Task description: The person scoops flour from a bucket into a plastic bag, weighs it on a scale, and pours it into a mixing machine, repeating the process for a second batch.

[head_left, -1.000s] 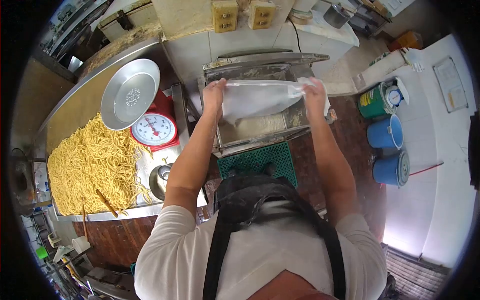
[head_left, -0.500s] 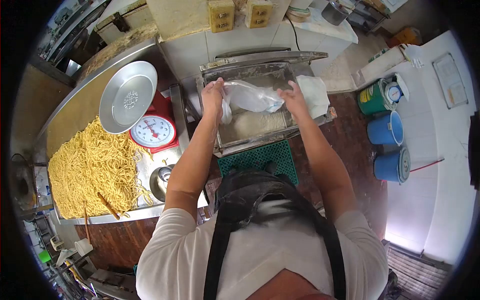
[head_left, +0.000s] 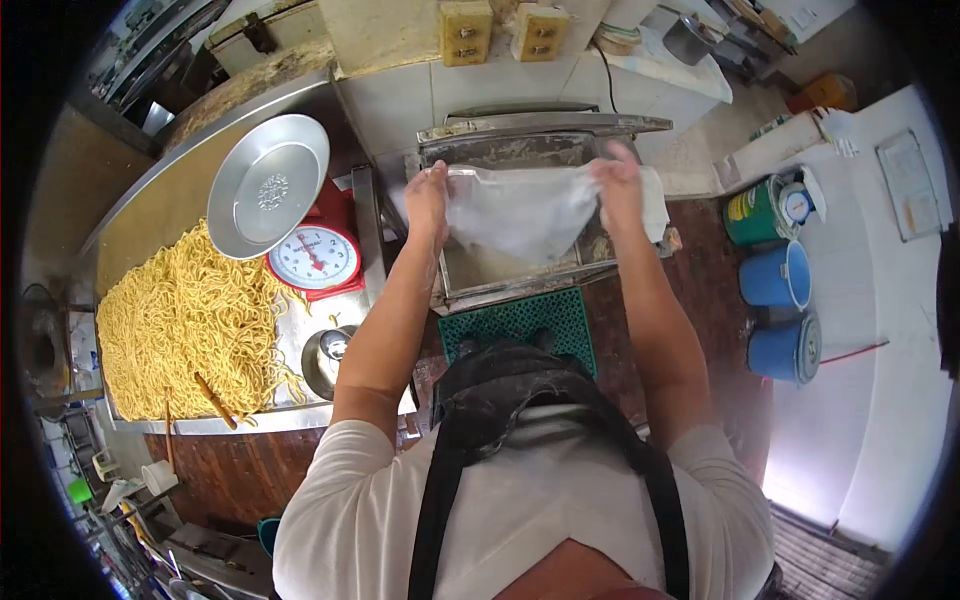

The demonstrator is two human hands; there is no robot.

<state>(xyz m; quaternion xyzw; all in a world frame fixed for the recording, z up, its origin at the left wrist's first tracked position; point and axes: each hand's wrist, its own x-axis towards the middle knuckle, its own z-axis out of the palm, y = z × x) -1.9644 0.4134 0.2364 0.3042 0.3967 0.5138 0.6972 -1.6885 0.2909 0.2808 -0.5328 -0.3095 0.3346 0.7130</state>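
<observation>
A clear plastic bag [head_left: 525, 210] is stretched between my two hands, its lower part hanging over an open metal bin [head_left: 485, 272]. My left hand [head_left: 428, 195] pinches the bag's left upper corner. At the right upper corner, my right hand [head_left: 618, 185] is closed on the bag, its fingers slightly blurred by motion. Inside the bin, pale material is partly hidden behind the plastic. A whitish sheet [head_left: 653, 205] lies at the bin's right end, beyond my right hand.
To the left, yellow noodles [head_left: 190, 330] cover a steel table beside a red scale [head_left: 315, 258] with a round pan [head_left: 268, 185]. A metal bowl [head_left: 322, 362] sits nearby. A green mat [head_left: 515, 325] lies below the bin. Blue buckets [head_left: 775, 277] stand right.
The bunched bag has been spread out wide between my hands. My right hand has moved right and up, and its fingers have closed on the bag's edge. The view has shifted slightly.
</observation>
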